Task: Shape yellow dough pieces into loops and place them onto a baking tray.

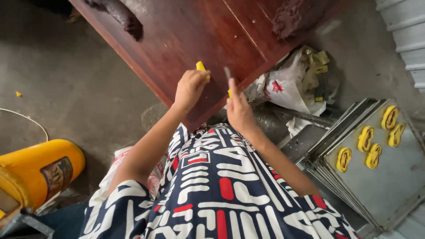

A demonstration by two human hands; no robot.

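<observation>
Mid-shaping: left hand [190, 86] closed on yellow dough [201, 67] over the board [186, 40]; right hand [238, 106] pinching a thin blade [227, 74] just beside. Next probably needs a steady cut at that fist.

A short-sleeved garment is worn, dark navy and covered with bold white letter-like shapes and small red rounded bars. The sleeves end above the elbows, so both forearms are left bare. No rings, watch or gloves are seen on the left hand [191, 86] or right hand [239, 109]
</observation>
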